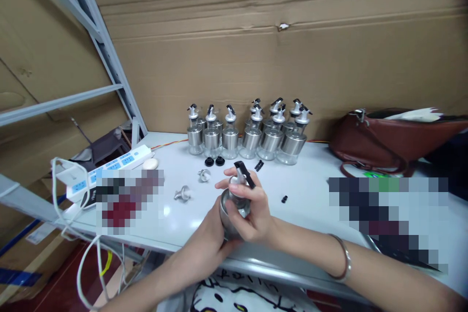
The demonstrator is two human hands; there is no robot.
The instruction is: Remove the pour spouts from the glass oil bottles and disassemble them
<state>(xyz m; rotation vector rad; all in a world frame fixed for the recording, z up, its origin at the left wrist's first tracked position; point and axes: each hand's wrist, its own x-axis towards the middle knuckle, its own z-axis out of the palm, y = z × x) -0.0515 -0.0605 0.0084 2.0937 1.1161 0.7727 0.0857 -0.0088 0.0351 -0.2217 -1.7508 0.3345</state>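
Observation:
Close to the table's front edge, I hold an oil dispenser bottle [227, 212] with a steel band and a black-levered spout. My left hand [214, 222] is wrapped round its body from the left. Around the spout at its top close the fingers of my right hand [254, 204]. Two loose silver spout caps [183, 194] lie left of the bottle. Two round black stoppers [214, 161] sit farther back. Small black lever pieces [259, 165] and a small black plug [284, 199] rest on the white table [307, 204].
Several similar bottles [252, 139] with spouts stand in rows before the cardboard wall [256, 68]. A white power strip [113, 165] with cables is at the left edge. At the right lies a brown leather bag [383, 136]. Blurred patches cover items on both sides.

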